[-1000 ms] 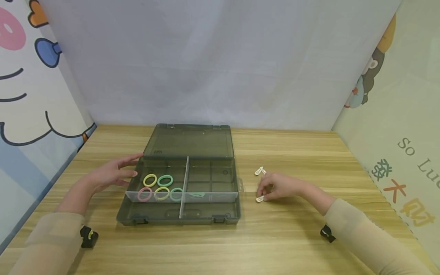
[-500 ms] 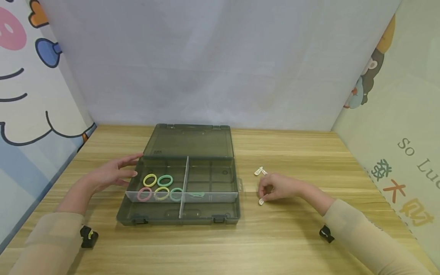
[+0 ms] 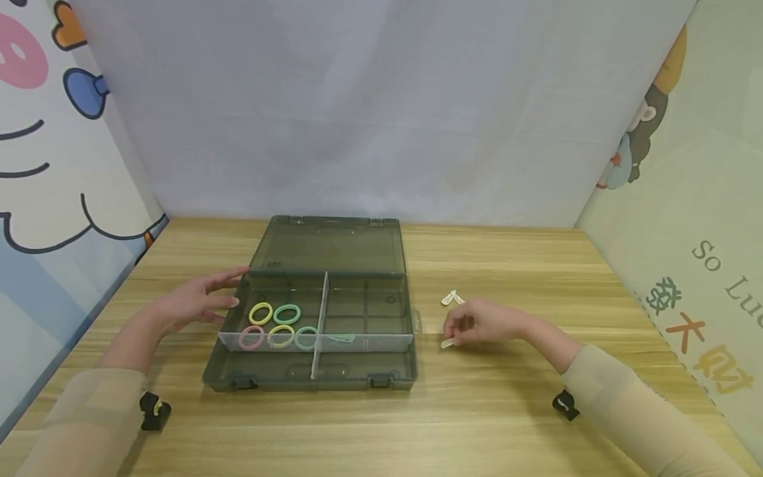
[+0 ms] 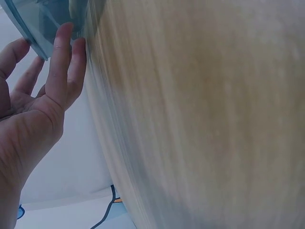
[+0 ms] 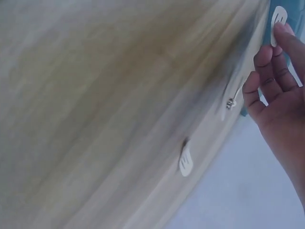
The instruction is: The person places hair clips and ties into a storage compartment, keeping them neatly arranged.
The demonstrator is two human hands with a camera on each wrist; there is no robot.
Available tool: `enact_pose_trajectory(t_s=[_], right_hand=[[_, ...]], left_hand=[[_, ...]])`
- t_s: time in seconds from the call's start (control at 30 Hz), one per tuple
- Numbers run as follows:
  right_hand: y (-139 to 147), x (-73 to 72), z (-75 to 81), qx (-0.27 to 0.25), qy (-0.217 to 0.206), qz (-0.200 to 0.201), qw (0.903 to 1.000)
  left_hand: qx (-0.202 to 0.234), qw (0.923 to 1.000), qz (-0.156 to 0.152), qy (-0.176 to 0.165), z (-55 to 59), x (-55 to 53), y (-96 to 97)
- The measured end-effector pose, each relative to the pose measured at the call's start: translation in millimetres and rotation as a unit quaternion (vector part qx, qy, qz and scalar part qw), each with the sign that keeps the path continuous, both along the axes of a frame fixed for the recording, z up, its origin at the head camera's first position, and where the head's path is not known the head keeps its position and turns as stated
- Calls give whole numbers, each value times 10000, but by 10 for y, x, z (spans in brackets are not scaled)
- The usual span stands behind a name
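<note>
A cream snap hair clip [image 3: 447, 343] is pinched between the thumb and fingers of my right hand [image 3: 485, 322], just right of the box. The right wrist view shows this held hair clip [image 5: 278, 21] with its slotted end up. Behind that hand, two more cream hair clips [image 3: 448, 298] lie on the table. My left hand [image 3: 193, 301] rests its spread, slightly bent fingers against the left side of a grey see-through divided box [image 3: 310, 384]. In the box's back left compartment are several pastel hair ties [image 3: 287, 313]; a green hair clip [image 3: 341, 338] lies in the back right one.
The box's lid [image 3: 334, 245] lies folded back toward the white curtain [image 3: 381, 119]. Thin dividers [image 3: 324, 301] part the box. A printed panel stands on each side of the wooden table [image 3: 381, 437].
My right hand has stayed near the same spot, turning the pinched hair clip until it points left. The left hand and the box have not moved.
</note>
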State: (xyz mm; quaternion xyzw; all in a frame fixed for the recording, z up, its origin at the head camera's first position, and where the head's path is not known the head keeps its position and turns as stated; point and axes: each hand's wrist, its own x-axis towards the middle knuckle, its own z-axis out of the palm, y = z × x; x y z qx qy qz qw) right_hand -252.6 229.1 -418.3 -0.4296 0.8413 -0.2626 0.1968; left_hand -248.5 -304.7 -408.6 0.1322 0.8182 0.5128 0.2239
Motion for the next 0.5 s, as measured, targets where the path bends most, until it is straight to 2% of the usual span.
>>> enact_pose_trajectory(t_s=[0.17, 0.5], right_hand=[[-40, -2, 124, -47, 285, 112, 9995], [-137, -46, 366, -299, 547, 158, 9979]], left_hand=[[-28, 10000, 37, -30, -35, -15, -10], [29, 10000, 30, -39, -50, -31, -22]])
